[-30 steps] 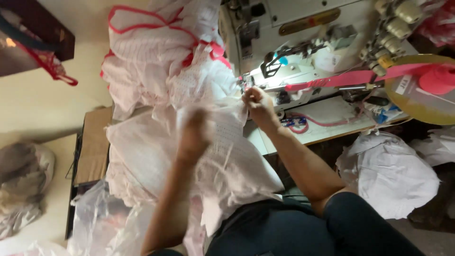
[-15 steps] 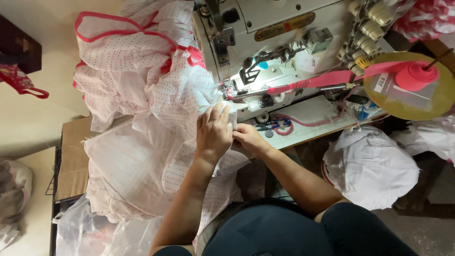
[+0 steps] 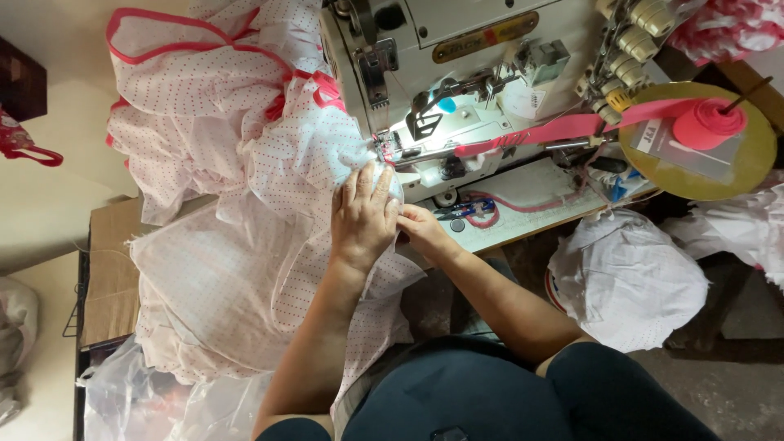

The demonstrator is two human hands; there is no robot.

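My left hand (image 3: pixel 362 214) lies flat, fingers spread, on white fabric with small red dots (image 3: pixel 245 269), pressing it down just in front of the needle area (image 3: pixel 382 147) of a white industrial sewing machine (image 3: pixel 457 73). My right hand (image 3: pixel 418 227) sits beside it to the right, partly under the left hand, pinching the fabric's edge. A pink binding tape (image 3: pixel 555 129) runs from a pink roll (image 3: pixel 719 122) on a yellow-green disc (image 3: pixel 694 147) into the machine's folder.
A pile of dotted garments with pink trim (image 3: pixel 212 90) lies left of the machine. A white cloth bundle (image 3: pixel 629 282) rests on the floor at right. Cardboard (image 3: pixel 110 278) and clear plastic bags (image 3: pixel 131 400) are at left. Scissors (image 3: pixel 465 212) lie on the machine table.
My left hand came from the fabric heap up to the needle area and flattened on the cloth. My right hand dropped back slightly and now sits beside it.
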